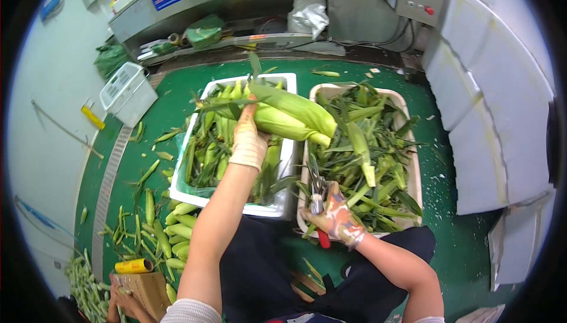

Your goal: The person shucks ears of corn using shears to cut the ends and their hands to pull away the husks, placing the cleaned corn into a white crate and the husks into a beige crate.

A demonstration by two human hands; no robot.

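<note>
My left hand (249,137), in a pale glove, grips a pair of green corn ears (295,113) still in their husks. It holds them over a white foam box (269,209) of more husked corn, cut ends pointing right. My right hand (339,215), in a patterned glove, is closed around pruning shears (318,196) with a red handle end. The shears point up and away at the near left edge of a pale tub (419,184). That tub is heaped with husk leaves and stalk trimmings (384,157).
Corn ears (180,231) lie on the green floor left of my legs. A person's hands (125,300) are by a cardboard box (150,293) bearing a yellow roll (133,266). A white basket (129,93) stands far left; white panels (478,104) line the right.
</note>
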